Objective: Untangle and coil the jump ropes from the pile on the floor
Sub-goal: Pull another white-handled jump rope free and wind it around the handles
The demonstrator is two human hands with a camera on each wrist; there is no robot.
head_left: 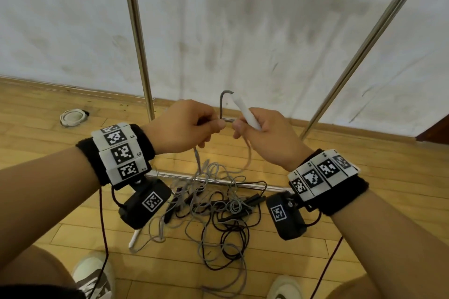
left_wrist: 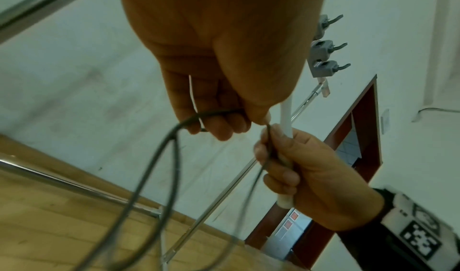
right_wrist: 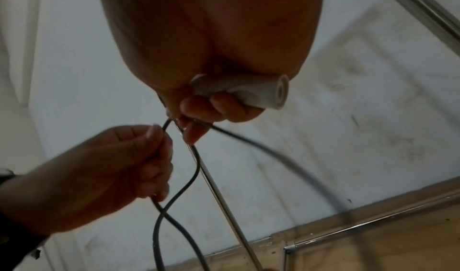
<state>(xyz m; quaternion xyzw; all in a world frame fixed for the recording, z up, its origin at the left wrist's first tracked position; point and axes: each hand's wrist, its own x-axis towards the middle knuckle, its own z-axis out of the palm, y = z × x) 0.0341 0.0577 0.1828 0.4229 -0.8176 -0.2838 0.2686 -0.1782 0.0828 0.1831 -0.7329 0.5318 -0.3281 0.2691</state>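
My right hand [head_left: 243,128] grips a white jump-rope handle [head_left: 245,111] that points up and away. Its grey rope [head_left: 221,104] arches from the handle's top down into my left hand [head_left: 213,127], which pinches it between thumb and fingers. The two hands are almost touching, at chest height above the floor. In the left wrist view the right hand [left_wrist: 298,177] also holds a strand of the grey rope [left_wrist: 154,167] against the handle [left_wrist: 286,118]. In the right wrist view the rope [right_wrist: 191,177] hangs in loops below both hands. A tangled pile [head_left: 218,209] of grey and black ropes lies on the floor.
A coiled white rope [head_left: 73,118] lies on the wooden floor at the left by the wall. A metal rack stands over the pile, with an upright pole [head_left: 141,56], a slanted pole [head_left: 364,43] and a base bar [head_left: 213,179]. Another white handle [head_left: 134,238] lies by my left shoe [head_left: 94,274].
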